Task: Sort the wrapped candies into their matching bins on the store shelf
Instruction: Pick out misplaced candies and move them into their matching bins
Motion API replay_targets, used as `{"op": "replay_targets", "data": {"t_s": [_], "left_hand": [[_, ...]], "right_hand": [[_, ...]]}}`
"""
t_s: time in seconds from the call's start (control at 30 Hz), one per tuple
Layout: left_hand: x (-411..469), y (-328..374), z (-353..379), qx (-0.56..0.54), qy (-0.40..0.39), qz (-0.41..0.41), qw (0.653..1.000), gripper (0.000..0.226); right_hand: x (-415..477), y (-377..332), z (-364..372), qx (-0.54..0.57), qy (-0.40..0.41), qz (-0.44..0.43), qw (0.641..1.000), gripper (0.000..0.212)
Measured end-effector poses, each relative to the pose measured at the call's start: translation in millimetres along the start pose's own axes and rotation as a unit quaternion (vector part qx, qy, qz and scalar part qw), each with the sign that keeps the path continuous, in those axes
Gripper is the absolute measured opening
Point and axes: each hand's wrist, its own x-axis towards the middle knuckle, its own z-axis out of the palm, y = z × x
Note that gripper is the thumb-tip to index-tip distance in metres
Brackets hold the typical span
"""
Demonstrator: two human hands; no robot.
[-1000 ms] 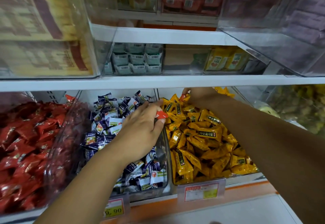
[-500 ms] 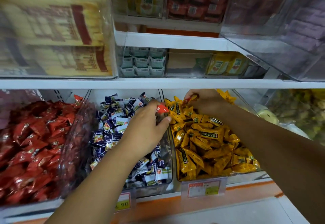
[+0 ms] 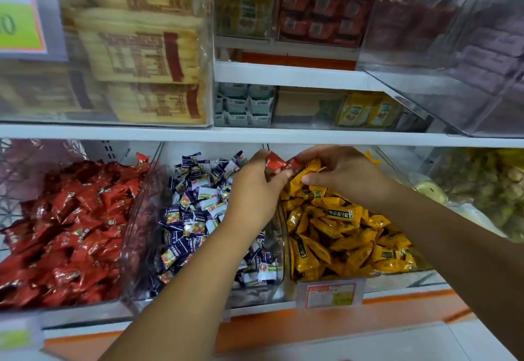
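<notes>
Brings right hand (image 3: 343, 174) forward from back of yellow bin (image 3: 285, 227) to left hand (image 3: 252, 193), both pinching red candies (image 3: 276, 163); strays likely bound for red bin (image 3: 130, 261).

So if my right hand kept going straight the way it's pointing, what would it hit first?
The left hand. Your right hand points left, and the left hand's fingertips sit just ahead, both hands pinching the red candy between them. Depth is hard to judge, but they look nearly touching.

No legible text on any label
</notes>
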Motion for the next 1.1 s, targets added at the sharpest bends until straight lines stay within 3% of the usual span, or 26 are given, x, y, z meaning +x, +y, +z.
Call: {"op": "replay_targets", "data": {"t_s": [0.17,0.23,0.37,0.5,0.73,0.9,1.0,1.03,1.1], "left_hand": [[6.2,-11.9,-35.5,0.036,0.033,-0.02,0.999,0.012],[8.6,-19.6,-67.3,0.083,0.073,-0.036,0.993,0.023],[-0.6,-55.4,-148.5,0.178,0.131,-0.101,0.97,0.019],[-19.1,-88.1,-195.4,0.223,0.134,-0.164,0.952,0.021],[-21.6,-98.7,-201.9,0.275,0.082,-0.145,0.947,0.051],[-8.1,-64.9,-161.3,0.35,0.071,-0.034,0.934,0.054],[-12.5,-29.1,-107.7,0.274,-0.012,0.028,0.961,0.051],[-17.6,-19.8,-88.8,0.25,-0.053,0.041,0.966,0.053],[-25.1,-10.2,-53.5,0.234,-0.135,0.06,0.961,0.06]], "right_hand": [[9.0,16.9,4.9,-0.085,0.066,0.017,0.994,0.024],[11.2,26.5,6.9,-0.129,0.082,0.041,0.987,0.021],[11.6,38.9,17.3,-0.183,0.041,0.078,0.979,0.021],[13.2,38.1,31.1,-0.208,0.039,0.076,0.974,0.021],[12.6,38.4,35.9,-0.224,0.025,0.077,0.971,0.022],[4.6,34.7,31.4,-0.204,0.036,0.04,0.978,0.024],[3.9,36.0,24.9,-0.15,0.062,0.015,0.987,0.024],[5.3,36.0,23.5,-0.147,0.032,0.018,0.988,0.026],[9.0,31.2,23.0,-0.182,-0.085,0.056,0.978,0.052]]}}
